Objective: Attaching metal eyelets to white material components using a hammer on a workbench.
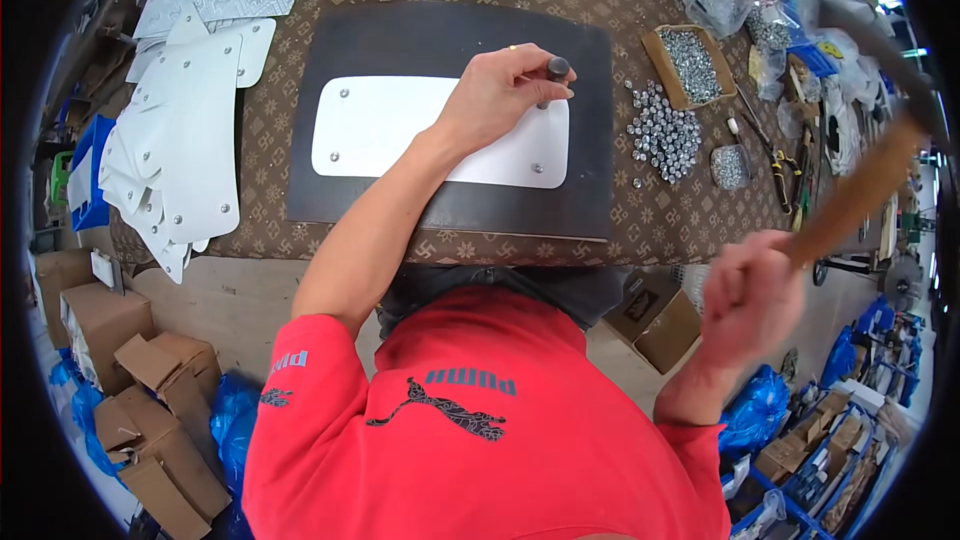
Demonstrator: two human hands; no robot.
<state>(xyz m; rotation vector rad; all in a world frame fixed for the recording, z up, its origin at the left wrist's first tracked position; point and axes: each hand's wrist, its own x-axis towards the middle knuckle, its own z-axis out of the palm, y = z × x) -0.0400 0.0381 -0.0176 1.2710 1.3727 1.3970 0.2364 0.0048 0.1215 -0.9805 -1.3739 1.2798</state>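
My left hand [490,100] is closed around a short dark metal punch [558,68], held upright over the far right corner of a white rounded panel [400,130]. Small silver metal studs show at the panel's other three corners; the punch and fingers hide the fourth. Under the panel lies a thick black board [450,35]. Raised off to the right, my right hand [752,290] grips a hammer [860,195] by its wooden handle. The hammer's dark head is up at the far right, blurred by motion.
Right of the board are loose silver studs [665,135], a cardboard tray [655,52] of small metal parts, a small clear container [730,168] and pliers [780,175]. Stacked white panels [195,140] lie at the left, more at the back. Cardboard boxes [180,470] stand on the floor.
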